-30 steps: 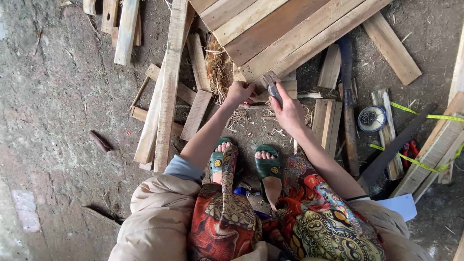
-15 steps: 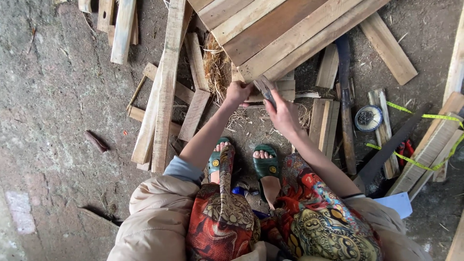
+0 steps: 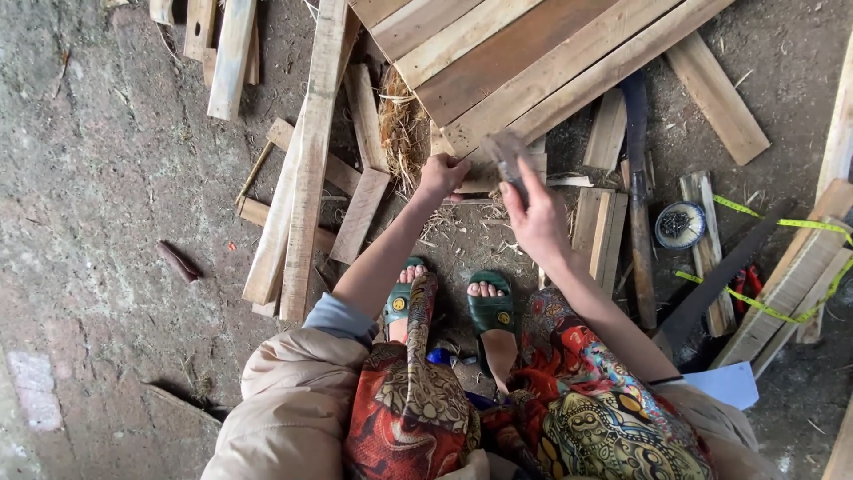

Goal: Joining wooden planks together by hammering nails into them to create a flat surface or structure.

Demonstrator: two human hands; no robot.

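My left hand (image 3: 442, 173) pinches the near corner of a large wooden slat panel (image 3: 524, 62), where a short wooden piece (image 3: 484, 180) lies against its edge. What the fingers hold is too small to make out. Just to the right, my right hand (image 3: 538, 222) is closed around a small grey tool (image 3: 505, 156), blurred by motion, raised just above that same corner. Both forearms reach forward over my feet in green sandals (image 3: 490, 307).
A long plank (image 3: 311, 160) and several short offcuts lie at the left, with a clump of straw (image 3: 404, 124) beside the panel. At the right are a long dark blade (image 3: 638, 213), a round tin (image 3: 680, 224), yellow tape (image 3: 773, 222) and more boards.
My right hand has shifted the grey tool slightly over the panel corner, and it is now blurred. My left hand stays at the same corner.
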